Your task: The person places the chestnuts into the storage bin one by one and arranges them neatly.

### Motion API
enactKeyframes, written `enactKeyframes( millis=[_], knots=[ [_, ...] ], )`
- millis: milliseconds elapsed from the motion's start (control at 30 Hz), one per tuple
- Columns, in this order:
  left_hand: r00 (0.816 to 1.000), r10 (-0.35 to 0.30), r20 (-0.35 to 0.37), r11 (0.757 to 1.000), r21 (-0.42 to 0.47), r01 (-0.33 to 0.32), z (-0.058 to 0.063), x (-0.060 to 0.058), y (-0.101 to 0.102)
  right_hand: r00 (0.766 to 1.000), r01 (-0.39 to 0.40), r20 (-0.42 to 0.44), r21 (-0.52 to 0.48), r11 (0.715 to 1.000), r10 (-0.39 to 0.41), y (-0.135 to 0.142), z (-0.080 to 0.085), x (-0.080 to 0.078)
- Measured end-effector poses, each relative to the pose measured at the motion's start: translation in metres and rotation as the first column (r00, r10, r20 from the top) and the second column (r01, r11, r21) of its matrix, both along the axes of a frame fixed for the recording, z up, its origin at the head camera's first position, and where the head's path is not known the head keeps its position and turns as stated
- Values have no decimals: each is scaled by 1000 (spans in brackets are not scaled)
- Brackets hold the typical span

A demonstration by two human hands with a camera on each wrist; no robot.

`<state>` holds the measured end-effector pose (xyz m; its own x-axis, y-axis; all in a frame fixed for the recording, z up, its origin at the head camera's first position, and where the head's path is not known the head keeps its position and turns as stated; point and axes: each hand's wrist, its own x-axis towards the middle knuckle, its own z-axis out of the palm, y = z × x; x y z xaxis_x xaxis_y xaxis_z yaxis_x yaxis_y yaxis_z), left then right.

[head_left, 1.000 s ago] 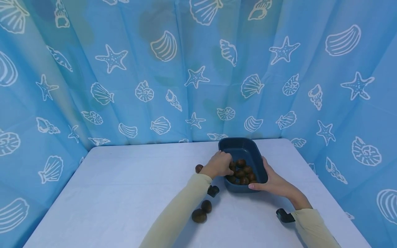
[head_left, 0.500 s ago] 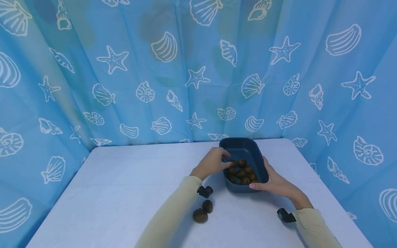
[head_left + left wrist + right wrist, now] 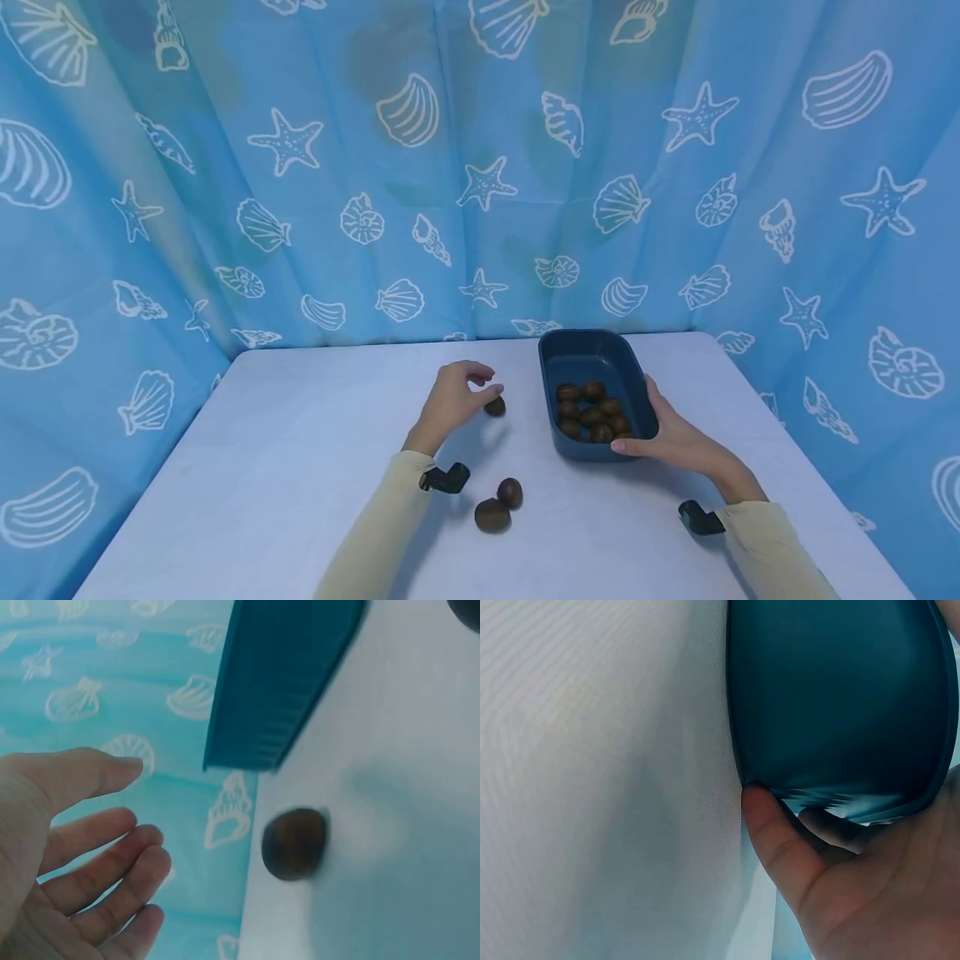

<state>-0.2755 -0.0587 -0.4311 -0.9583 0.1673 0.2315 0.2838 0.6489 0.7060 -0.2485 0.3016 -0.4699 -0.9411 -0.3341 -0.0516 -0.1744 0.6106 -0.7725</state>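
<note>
My left hand (image 3: pixel 452 402) hovers over the table with thumb and fingers apart, beside a lone brown kiwi (image 3: pixel 494 407). In the left wrist view that kiwi (image 3: pixel 295 844) lies clear of the fingertips (image 3: pixel 154 859), and nothing is in the hand. My right hand (image 3: pixel 678 440) grips the near right corner of a dark blue rectangular basin (image 3: pixel 551 412), thumb on the near wall, fingers along the right side. Several kiwis (image 3: pixel 592 416) lie in the basin's near half. The right wrist view shows the thumb (image 3: pixel 769 821) against the basin wall (image 3: pixel 840 705).
Two more kiwis (image 3: pixel 492 516) sit together on the white table (image 3: pixel 300 467), nearer the person. A blue shell-patterned curtain (image 3: pixel 420 167) hangs behind and at both sides. Black wrist cameras (image 3: pixel 446 478) jut from the sleeves.
My left hand has come out of the basin and moved left to the lone kiwi, its fingers spreading apart. My right hand keeps hold of the basin. The head view has shifted slightly.
</note>
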Motion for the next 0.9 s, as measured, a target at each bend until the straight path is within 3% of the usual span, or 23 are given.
enactKeyframes(
  millis=[233,367,533,900],
  knots=[
    [997,81,-5,996,38,-80,-12,-4,-17,1000,-23,5,-33,999,23,-1,-3,-2],
    [996,91,-9,995,49,-90,-16,-10,-20,999,19,37,72,997,-22,2,1,-3],
    [994,103,39,993,55,-105,-22,-15,-18,999,19,39,64,998,-22,2,5,-5],
    [978,147,147,987,36,-154,-35,-13,-11,999,16,41,63,998,-18,1,1,-1]
  ],
)
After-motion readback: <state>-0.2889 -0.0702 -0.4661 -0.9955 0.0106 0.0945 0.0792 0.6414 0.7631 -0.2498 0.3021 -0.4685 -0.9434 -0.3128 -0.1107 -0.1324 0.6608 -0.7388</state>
